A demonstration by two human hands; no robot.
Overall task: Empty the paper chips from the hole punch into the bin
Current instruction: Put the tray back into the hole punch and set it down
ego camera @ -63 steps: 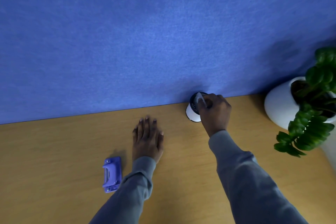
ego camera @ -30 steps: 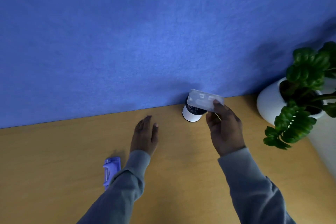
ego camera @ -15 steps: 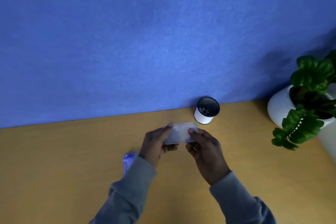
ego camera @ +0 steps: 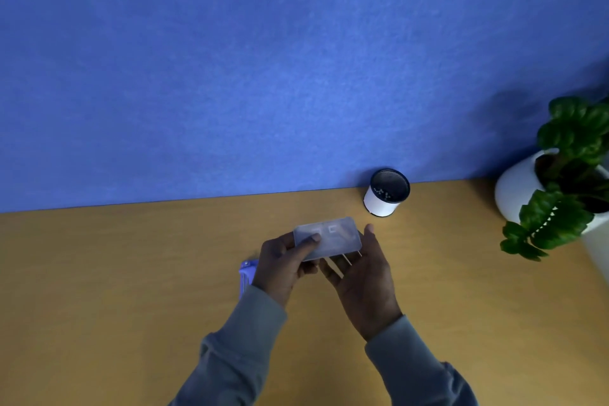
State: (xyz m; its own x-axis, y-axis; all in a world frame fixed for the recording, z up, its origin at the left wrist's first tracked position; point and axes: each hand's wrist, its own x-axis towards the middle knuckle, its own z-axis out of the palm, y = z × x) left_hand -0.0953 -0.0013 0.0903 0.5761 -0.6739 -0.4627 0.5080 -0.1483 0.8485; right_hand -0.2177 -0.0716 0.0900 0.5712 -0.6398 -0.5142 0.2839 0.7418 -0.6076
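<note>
Translucent chip tray (ego camera: 329, 237) sits pinched in the left hand (ego camera: 283, 265), resting on the right hand's (ego camera: 361, 273) open palm.

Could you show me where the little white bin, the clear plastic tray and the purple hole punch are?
Small white round bin with dark inside (ego camera: 382, 201): head view, on its white side wall.
Clear plastic chip tray (ego camera: 333, 237): head view, middle of its flat face.
Purple hole punch (ego camera: 245, 275): head view, on its visible end.
</note>
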